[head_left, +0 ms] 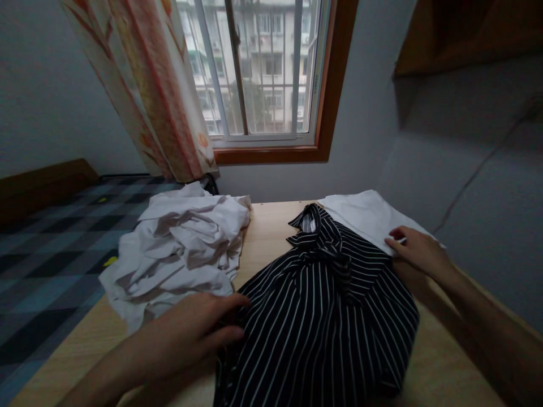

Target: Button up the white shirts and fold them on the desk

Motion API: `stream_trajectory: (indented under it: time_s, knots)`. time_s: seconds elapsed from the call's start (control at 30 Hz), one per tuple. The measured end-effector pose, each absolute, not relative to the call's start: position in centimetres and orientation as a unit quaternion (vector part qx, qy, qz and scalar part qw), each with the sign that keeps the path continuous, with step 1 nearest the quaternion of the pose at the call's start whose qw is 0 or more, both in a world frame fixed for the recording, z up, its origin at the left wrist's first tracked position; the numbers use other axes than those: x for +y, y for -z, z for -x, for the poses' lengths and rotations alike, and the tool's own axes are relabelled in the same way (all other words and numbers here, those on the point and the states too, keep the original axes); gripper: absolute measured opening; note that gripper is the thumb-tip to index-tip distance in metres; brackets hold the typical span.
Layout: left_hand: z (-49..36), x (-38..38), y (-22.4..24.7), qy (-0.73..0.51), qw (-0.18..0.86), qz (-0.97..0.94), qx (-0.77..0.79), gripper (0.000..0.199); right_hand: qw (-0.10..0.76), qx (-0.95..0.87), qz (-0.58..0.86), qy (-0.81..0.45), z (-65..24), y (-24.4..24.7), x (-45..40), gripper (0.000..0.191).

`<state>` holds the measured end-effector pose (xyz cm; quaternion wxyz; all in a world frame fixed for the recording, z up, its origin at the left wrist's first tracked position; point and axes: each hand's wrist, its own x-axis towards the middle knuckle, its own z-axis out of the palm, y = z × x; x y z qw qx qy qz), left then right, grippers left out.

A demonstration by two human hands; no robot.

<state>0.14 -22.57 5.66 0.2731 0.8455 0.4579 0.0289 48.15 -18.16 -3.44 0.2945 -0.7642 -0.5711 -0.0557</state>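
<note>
One striped shirt (314,316) is placed between the left grip (193,322), visibly spread, and the right grip (421,249), whose closure cannot be determined.

the lower end of the striped garment (314,322) is cut off by the bottom edge of the head view, its upper right side hides part of the flat white cloth (358,212), and any print on the collar label (313,226) is too small to read. whether the left hand (201,322) pinches the dark fabric, or the right hand (418,249) the white cloth, cannot be told; both forearms run out of view. the curtain (165,85), window (271,73), shelf (479,42) and checked bedding (55,249) are likewise truncated.
</note>
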Motion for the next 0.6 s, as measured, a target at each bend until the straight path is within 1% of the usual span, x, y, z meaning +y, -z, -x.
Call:
stream_trajectory:
  time_s: [0.07, 0.1, 0.13, 0.17, 0.2, 0.27, 0.3, 0.37, 0.4, 0.43, 0.47, 0.5, 0.53, 0.6]
  knots:
    - [-3.4, -19.8, -4.9, -0.092, 0.222, -0.86, 0.45, 0.034, 0.341, -0.608, 0.716, 0.032, -45.4, 1.9, -17.5, 0.044]
    - [-5.1, -18.2, -4.2, -0.12, 0.191, -0.861, 0.456, 0.036, 0.361, -0.635, 0.683, 0.012, -43.6, 1.4, -17.2, 0.049]
    - [-6.7, -16.6, -3.3, -0.16, 0.147, -0.855, 0.471, 0.039, 0.361, -0.671, 0.648, -0.006, -41.5, 1.1, -17.0, 0.053]
    - [-8.3, -15.1, -2.3, -0.186, 0.118, -0.854, 0.472, 0.042, 0.342, -0.712, 0.613, -0.014, -39.4, 1.2, -17.0, 0.057]
    - [-9.8, -13.7, -1.4, -0.176, 0.103, -0.863, 0.461, 0.043, 0.312, -0.748, 0.586, -0.016, -37.4, 1.5, -16.9, 0.063]
    - [-11.9, -11.7, 0.5, -0.171, 0.069, -0.869, 0.46, 0.038, 0.239, -0.792, 0.562, -0.011, -34.1, 2.5, -16.9, 0.072]
    - [-12.6, -11.1, 1.2, -0.169, 0.06, -0.87, 0.46, 0.031, 0.204, -0.799, 0.566, -0.003, -32.9, 3.2, -16.9, 0.069]
    - [-13.3, -10.5, 2.5, -0.174, 0.052, -0.869, 0.46, 0.02, 0.149, -0.792, 0.591, 0.013, -31.6, 4.3, -16.8, 0.047]
    - [-13.3, -10.4, 3.0, -0.171, 0.052, -0.871, 0.458, 0.02, 0.137, -0.786, 0.603, 0.012, -31.4, 4.6, -16.7, 0.036]
    - [-13.3, -10.4, 3.4, -0.165, 0.049, -0.873, 0.456, 0.022, 0.139, -0.783, 0.607, 0.002, -31.5, 4.8, -16.5, 0.031]
    - [-13.1, -10.4, 3.7, -0.158, 0.047, -0.875, 0.455, 0.025, 0.159, -0.781, 0.603, -0.018, -31.9, 4.7, -16.4, 0.03]
    - [-12.8, -10.4, 3.9, -0.149, 0.044, -0.876, 0.457, 0.027, 0.198, -0.78, 0.592, -0.044, -32.6, 4.4, -16.2, 0.029]
    - [-12.5, -10.4, 3.9, -0.138, 0.038, -0.874, 0.464, 0.028, 0.251, -0.773, 0.578, -0.07, -33.6, 4.0, -15.8, 0.028]
    - [-11.4, -10.4, 3.6, -0.112, 0.013, -0.867, 0.485, 0.029, 0.392, -0.721, 0.565, -0.091, -36.8, 2.9, -14.9, 0.026]
